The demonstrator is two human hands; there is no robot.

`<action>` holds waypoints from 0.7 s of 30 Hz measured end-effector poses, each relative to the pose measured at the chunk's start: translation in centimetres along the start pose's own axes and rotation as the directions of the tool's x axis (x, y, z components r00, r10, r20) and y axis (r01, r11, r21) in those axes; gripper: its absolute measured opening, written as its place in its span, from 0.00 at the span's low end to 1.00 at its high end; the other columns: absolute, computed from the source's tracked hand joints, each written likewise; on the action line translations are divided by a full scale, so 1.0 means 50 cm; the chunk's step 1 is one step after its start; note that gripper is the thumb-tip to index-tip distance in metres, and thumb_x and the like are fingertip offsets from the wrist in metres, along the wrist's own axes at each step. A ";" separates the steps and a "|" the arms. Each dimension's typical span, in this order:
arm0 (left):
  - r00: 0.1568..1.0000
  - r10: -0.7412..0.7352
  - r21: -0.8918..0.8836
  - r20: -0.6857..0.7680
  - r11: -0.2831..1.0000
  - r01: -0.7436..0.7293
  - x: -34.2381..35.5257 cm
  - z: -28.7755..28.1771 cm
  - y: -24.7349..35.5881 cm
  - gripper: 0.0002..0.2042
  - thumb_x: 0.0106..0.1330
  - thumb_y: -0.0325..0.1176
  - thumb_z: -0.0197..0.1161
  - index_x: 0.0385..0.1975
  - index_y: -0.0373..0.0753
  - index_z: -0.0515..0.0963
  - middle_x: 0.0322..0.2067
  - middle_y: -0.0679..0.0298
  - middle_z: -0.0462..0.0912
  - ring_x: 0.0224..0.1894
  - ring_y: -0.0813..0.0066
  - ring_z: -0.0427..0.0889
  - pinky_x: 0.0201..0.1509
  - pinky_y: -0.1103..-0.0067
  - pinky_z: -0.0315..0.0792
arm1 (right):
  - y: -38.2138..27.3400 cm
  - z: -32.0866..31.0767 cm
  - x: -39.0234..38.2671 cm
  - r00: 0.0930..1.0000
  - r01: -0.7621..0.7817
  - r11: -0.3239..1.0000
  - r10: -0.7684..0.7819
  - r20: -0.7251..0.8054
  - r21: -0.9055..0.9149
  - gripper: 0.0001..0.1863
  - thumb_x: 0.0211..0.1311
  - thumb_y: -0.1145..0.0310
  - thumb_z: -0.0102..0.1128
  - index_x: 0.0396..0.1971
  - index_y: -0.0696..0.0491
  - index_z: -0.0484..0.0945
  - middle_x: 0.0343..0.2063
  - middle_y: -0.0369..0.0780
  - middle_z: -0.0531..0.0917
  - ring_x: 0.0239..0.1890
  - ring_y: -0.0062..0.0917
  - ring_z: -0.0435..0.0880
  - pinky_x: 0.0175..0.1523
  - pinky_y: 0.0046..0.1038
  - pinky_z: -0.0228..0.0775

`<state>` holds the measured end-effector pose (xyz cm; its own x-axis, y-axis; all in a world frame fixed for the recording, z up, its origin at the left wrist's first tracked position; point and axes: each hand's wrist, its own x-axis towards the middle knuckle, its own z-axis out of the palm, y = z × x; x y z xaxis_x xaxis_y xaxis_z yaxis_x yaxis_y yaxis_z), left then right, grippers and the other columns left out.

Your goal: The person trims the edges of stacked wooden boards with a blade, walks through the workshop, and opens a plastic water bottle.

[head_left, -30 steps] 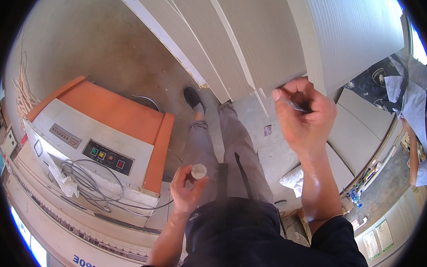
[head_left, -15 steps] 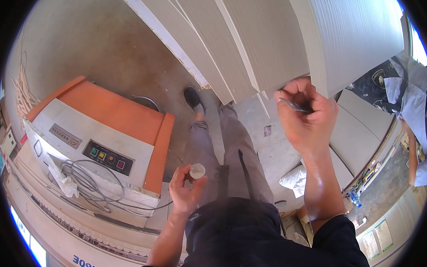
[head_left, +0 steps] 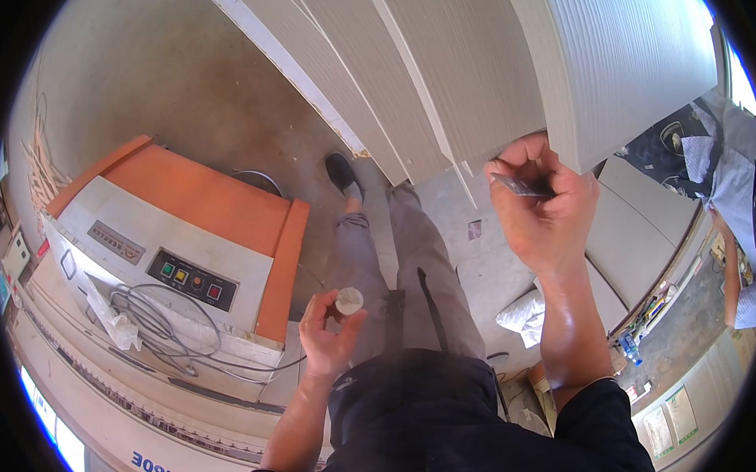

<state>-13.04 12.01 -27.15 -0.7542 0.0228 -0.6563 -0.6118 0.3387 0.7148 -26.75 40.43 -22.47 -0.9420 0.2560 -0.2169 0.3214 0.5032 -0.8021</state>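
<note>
My left hand [head_left: 325, 338] is closed around a small round pot [head_left: 349, 301] with a pale, whitish top, held low in front of my legs. Higher up on the right, my right hand [head_left: 543, 201] grips a small, flat grey blade [head_left: 518, 184], like a scraper, between thumb and fingers. Its curled fingers touch or nearly touch the lower edge of a pale, wood-grained panel [head_left: 630, 61]; the exact contact is hidden. Left of that hand, more grey-beige panels [head_left: 472, 58] stand side by side, and a thin sliver [head_left: 464, 187] sticks out below their ends.
An orange and white machine [head_left: 202, 209] with a button panel and coiled cable [head_left: 148, 327] stands at my left. Another person's arm [head_left: 727, 265] shows at the far right. A white crumpled bag [head_left: 524, 316] lies beyond my right leg, near flat boards [head_left: 631, 215].
Almost nothing differs. The panels sit very slightly shifted in the picture, and both hands keep the same grip and place.
</note>
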 end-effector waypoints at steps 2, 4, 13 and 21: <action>1.000 -0.002 -0.004 0.001 1.000 0.002 0.000 0.001 0.000 0.17 0.48 0.25 0.71 0.37 0.31 0.74 0.28 0.65 0.75 0.26 0.80 0.72 0.31 0.83 0.68 | 0.000 0.000 0.000 1.000 0.005 1.000 -0.005 -0.002 0.009 0.06 0.48 0.85 0.57 0.23 0.58 0.71 0.18 0.31 0.73 0.21 0.07 0.67 0.27 0.12 0.57; 1.000 -0.024 -0.003 0.018 1.000 0.024 -0.001 0.001 0.001 0.17 0.48 0.25 0.71 0.38 0.31 0.74 0.28 0.64 0.75 0.26 0.80 0.72 0.31 0.83 0.68 | -0.002 0.001 0.000 0.999 -0.025 0.999 0.025 -0.031 0.025 0.07 0.48 0.85 0.57 0.23 0.58 0.70 0.18 0.31 0.73 0.21 0.07 0.67 0.27 0.11 0.56; 1.000 -0.019 0.005 0.006 1.000 0.018 0.000 0.003 0.002 0.18 0.48 0.25 0.72 0.38 0.31 0.74 0.28 0.64 0.75 0.27 0.80 0.72 0.31 0.84 0.68 | -0.002 -0.001 0.003 0.999 -0.038 0.998 0.038 0.006 0.039 0.07 0.48 0.85 0.58 0.22 0.58 0.70 0.18 0.31 0.73 0.21 0.07 0.67 0.27 0.11 0.55; 1.000 -0.012 -0.006 -0.005 1.000 0.012 -0.001 0.002 0.002 0.17 0.48 0.26 0.72 0.37 0.31 0.74 0.28 0.65 0.75 0.27 0.80 0.72 0.31 0.84 0.68 | -0.009 0.001 0.001 0.998 -0.068 0.994 0.069 -0.010 0.081 0.07 0.49 0.83 0.59 0.23 0.58 0.70 0.18 0.30 0.73 0.21 0.06 0.66 0.27 0.10 0.54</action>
<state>-13.04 12.13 -27.06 -0.7478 0.0142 -0.6638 -0.6223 0.3337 0.7081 -26.96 40.18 -22.14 -0.9165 0.2984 -0.2665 0.3762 0.4163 -0.8277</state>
